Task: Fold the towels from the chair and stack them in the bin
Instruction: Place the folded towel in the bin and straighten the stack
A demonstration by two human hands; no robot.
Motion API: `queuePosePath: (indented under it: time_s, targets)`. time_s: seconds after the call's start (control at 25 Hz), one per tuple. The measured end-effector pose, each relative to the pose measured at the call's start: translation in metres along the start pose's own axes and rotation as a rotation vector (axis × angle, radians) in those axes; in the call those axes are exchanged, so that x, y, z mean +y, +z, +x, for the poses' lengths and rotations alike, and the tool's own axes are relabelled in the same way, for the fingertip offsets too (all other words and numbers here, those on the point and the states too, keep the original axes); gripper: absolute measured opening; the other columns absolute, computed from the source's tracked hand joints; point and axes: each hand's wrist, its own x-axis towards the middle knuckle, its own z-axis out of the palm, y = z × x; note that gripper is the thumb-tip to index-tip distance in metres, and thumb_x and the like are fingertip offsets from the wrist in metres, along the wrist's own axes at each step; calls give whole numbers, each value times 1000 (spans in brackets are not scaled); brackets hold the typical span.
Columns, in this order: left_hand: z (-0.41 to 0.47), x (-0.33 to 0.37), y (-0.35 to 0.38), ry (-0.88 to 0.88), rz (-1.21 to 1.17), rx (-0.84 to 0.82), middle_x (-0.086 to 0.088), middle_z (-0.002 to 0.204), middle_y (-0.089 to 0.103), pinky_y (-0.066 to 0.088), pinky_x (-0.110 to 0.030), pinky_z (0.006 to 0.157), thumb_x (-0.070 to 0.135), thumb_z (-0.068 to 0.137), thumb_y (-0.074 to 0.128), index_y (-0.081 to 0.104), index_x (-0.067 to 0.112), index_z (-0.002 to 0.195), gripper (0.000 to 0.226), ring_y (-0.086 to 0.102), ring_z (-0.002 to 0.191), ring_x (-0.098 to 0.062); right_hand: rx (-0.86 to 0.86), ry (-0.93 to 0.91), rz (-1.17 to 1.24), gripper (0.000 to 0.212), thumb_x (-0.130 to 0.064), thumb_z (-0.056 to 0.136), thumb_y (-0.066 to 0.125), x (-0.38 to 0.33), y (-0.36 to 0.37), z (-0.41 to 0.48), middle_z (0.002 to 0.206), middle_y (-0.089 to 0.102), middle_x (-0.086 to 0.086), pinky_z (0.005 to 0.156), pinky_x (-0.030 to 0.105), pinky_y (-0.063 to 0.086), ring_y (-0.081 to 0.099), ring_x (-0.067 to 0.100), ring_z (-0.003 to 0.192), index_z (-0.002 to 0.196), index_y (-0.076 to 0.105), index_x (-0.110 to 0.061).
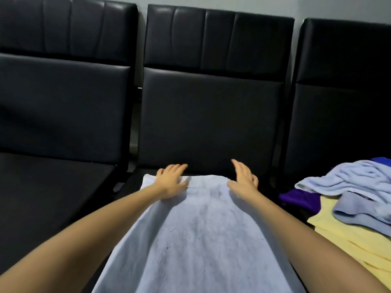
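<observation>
Towel (201, 229) spread on chair (207, 119) seat | left hand (172, 180) grip released, flat on towel, seat's back-left | right hand (243, 180) grip released, fingers straight, seat's back-right

A black padded leather-look chair (211, 113) fills the frame's centre, a matching chair (63, 102) at left and a third chair (342, 106) at right. A pale grey wall (317, 7) shows along the top edge.
</observation>
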Motion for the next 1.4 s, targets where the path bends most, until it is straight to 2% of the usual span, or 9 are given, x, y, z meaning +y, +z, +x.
queuePosePath:
  time_s: [0.08,0.24,0.56,0.72,0.88,1.0,1.08,1.28,1.4]
  targets:
    - [3,3,25,48,78,-1,2,151,29,18,-36,109,42,100,30,29,29,146,48,23,140,-16,-144,-139,-235,60,-33,97,37,0,27,5,160,1,-4,116,40,1,0,13,146,151,9,-33]
    - [2,4,29,32,67,-7,3,155,25,15,-34,111,38,102,22,29,32,147,46,21,142,-16,-176,-112,-395,49,-39,101,16,8,49,8,159,6,-6,116,39,7,11,16,144,150,14,-35]
    - [-57,14,28,8,46,-87,1,159,11,8,-37,116,38,101,16,16,33,150,49,11,146,-19,-149,-123,-367,46,-35,102,18,11,40,-57,158,11,-8,116,39,9,16,13,142,148,21,-34]
    - [-98,22,25,-5,9,-108,-1,159,12,9,-38,116,38,100,19,19,32,149,49,10,146,-18,-69,-141,-290,39,-31,100,26,11,36,-100,150,26,-4,112,36,19,31,13,132,137,36,-27]
    - [-133,27,23,-16,-111,93,-3,140,41,26,-33,103,31,96,37,48,21,126,34,33,133,-21,202,-133,-315,29,-26,101,30,12,35,-133,123,49,0,93,31,33,46,20,111,120,50,-19]
    - [-141,29,20,-95,-99,239,-3,118,51,33,-31,88,26,93,44,57,15,110,24,44,112,-24,233,-83,-285,29,-20,98,33,10,32,-136,115,56,-2,92,32,31,46,20,107,118,54,-22]
    - [-138,31,18,-169,-69,260,-2,112,52,30,-33,87,25,92,43,56,15,105,21,44,110,-24,210,-52,-265,29,-20,93,40,8,30,-133,114,56,-5,95,31,27,43,19,109,117,55,-25]
    - [-123,31,-3,-183,54,-44,-2,111,52,24,-42,98,32,89,46,51,20,93,13,38,115,-25,20,-132,-337,9,-20,83,50,-4,8,-120,102,48,-5,93,34,22,35,19,111,90,50,-25]
    - [-111,26,-27,-114,54,-94,0,99,56,24,-38,85,26,87,48,48,21,87,5,45,104,-24,27,-170,-227,6,-16,85,45,-13,-3,-103,86,47,-3,82,33,21,38,20,103,83,47,-21]
